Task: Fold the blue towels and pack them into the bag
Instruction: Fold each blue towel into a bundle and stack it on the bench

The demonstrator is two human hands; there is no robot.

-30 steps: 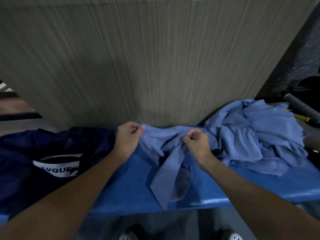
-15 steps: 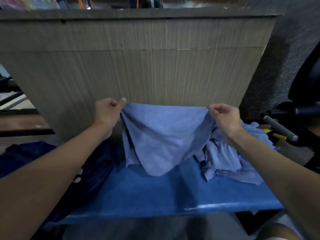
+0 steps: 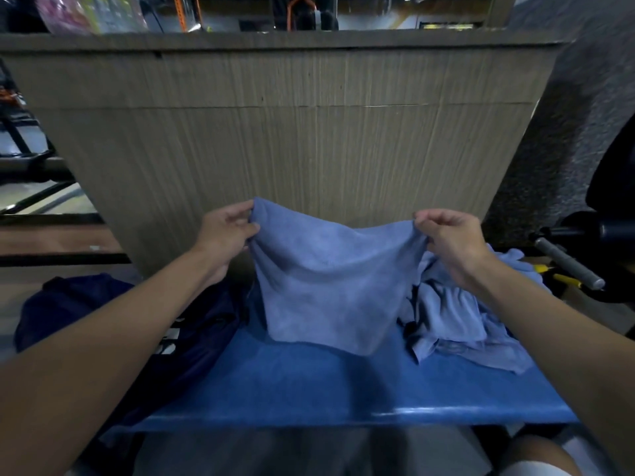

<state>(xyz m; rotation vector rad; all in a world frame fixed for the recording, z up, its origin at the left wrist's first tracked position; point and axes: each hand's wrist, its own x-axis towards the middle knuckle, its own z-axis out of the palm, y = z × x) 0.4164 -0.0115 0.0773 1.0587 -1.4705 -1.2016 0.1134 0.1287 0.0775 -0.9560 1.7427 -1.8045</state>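
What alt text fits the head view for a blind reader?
The left hand and right hand pinch the top corners of a blue towel, holding it spread over a blue surface. A dark bag lies to the left, and a heap of more towels to the right.

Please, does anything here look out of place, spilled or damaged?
Nothing is spilled or visibly damaged. Only the pile of towels, on the right of the blue table, lies crumpled and unfolded. The left hand and right hand pinch one towel by its top corners; the dark bag lies slumped at the left.
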